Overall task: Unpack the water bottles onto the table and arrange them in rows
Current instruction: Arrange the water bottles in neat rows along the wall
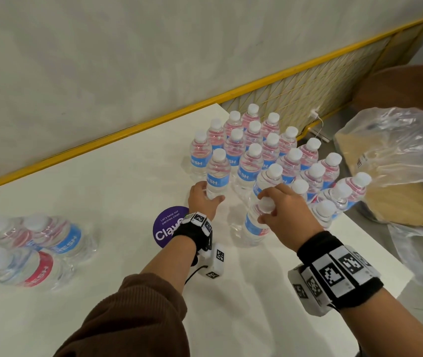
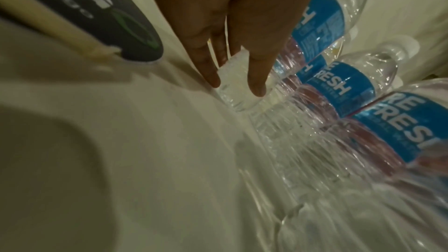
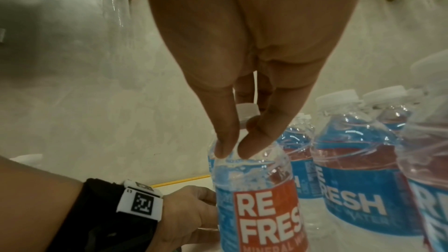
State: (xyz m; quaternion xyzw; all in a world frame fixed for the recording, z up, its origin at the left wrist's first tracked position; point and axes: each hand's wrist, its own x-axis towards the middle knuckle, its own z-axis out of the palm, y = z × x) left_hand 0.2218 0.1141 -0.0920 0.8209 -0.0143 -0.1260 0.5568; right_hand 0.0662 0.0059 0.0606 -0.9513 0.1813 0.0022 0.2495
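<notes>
Several upright water bottles (image 1: 269,150) with white caps and blue-and-red labels stand in rows at the far right of the white table (image 1: 102,176). At the group's near-left corner my left hand (image 1: 211,198) grips the clear base of one upright bottle (image 1: 218,173); in the left wrist view the hand (image 2: 238,87) has fingers on both sides of the bottle base (image 2: 232,99). My right hand (image 1: 265,206) holds another bottle (image 1: 253,228) from above by its cap and neck. In the right wrist view the hand (image 3: 232,152) pinches that bottle (image 3: 257,198) at the shoulder, just under the cap.
A shrink-wrapped pack of bottles (image 1: 38,248) lies on its side at the table's left end. A round purple sticker (image 1: 165,228) is under my left wrist. Crumpled clear plastic wrap (image 1: 396,150) over cardboard sits off the right edge. A yellow mesh railing (image 1: 308,94) runs behind.
</notes>
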